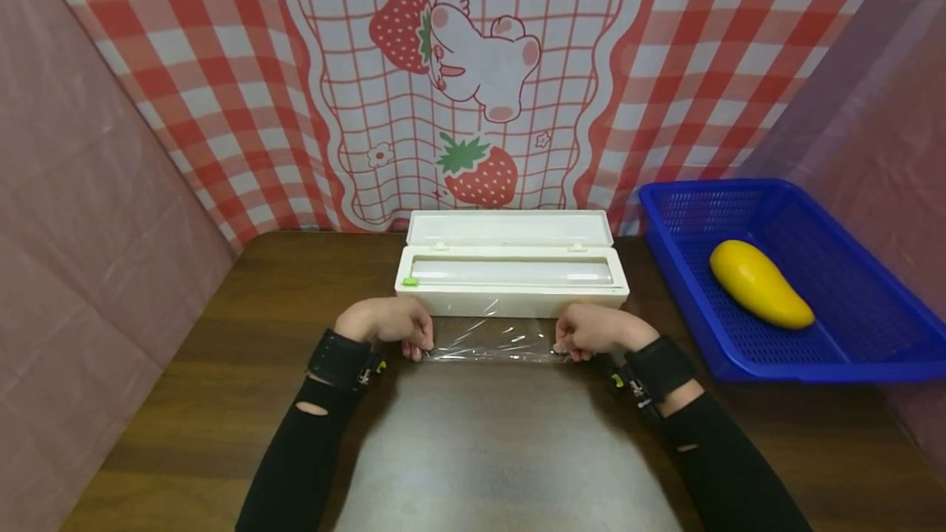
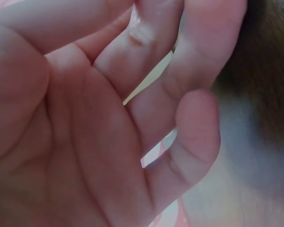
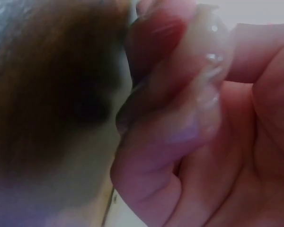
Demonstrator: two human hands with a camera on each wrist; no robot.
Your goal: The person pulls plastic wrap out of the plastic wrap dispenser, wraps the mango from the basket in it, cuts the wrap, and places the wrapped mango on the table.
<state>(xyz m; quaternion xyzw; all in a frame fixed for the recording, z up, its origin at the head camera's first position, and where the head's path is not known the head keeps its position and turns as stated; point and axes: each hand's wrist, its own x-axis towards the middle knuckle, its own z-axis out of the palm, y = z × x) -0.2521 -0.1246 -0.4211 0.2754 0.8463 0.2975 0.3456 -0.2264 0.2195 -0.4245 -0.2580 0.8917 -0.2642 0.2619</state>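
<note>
While my left hand point(image 1: 388, 323) pinches one corner of the clear cling film point(image 1: 491, 341), my right hand point(image 1: 600, 329) pinches the other, and it stretches between them over the counter point(image 1: 510, 450), right along the front of the white cling film dispenser point(image 1: 510, 302), whose lid point(image 1: 510, 228) is tipped back; a yellow mango point(image 1: 761, 284) lies in the blue plastic basket point(image 1: 695, 294) to my right

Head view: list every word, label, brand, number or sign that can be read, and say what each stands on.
Strawberry-print curtain: sideways lettering at the picture's top edge, too small and incomplete to read surely.
White cling-film dispenser, blue plastic basket: no readable text.
</note>
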